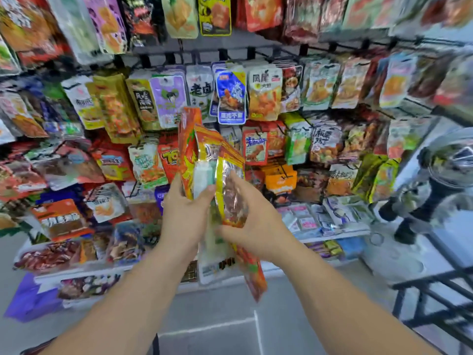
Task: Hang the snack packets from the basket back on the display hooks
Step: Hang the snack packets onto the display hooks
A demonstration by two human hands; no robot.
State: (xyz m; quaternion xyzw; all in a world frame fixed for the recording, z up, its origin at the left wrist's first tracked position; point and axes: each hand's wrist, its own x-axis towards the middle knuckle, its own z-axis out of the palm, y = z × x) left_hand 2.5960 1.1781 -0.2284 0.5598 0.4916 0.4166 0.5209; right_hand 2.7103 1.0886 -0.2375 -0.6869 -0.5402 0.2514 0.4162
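Several packets (pixel 202 149), between left hand (pixel 184 213), right hand (pixel 256 226)

one left hand (pixel 184 217), one right hand (pixel 257 222), several held packets (pixel 204 146), dozens of hung packets (pixel 231 98)

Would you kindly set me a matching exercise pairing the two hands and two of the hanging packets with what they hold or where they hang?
Things:
A left hand
B right hand
C blue packet
D purple packet

States:
1 hangs right of the white packet
2 grips the orange packet
3 hangs left of the white packet
4 holds the clear-windowed packet

Pairs: A-2, B-4, C-1, D-3
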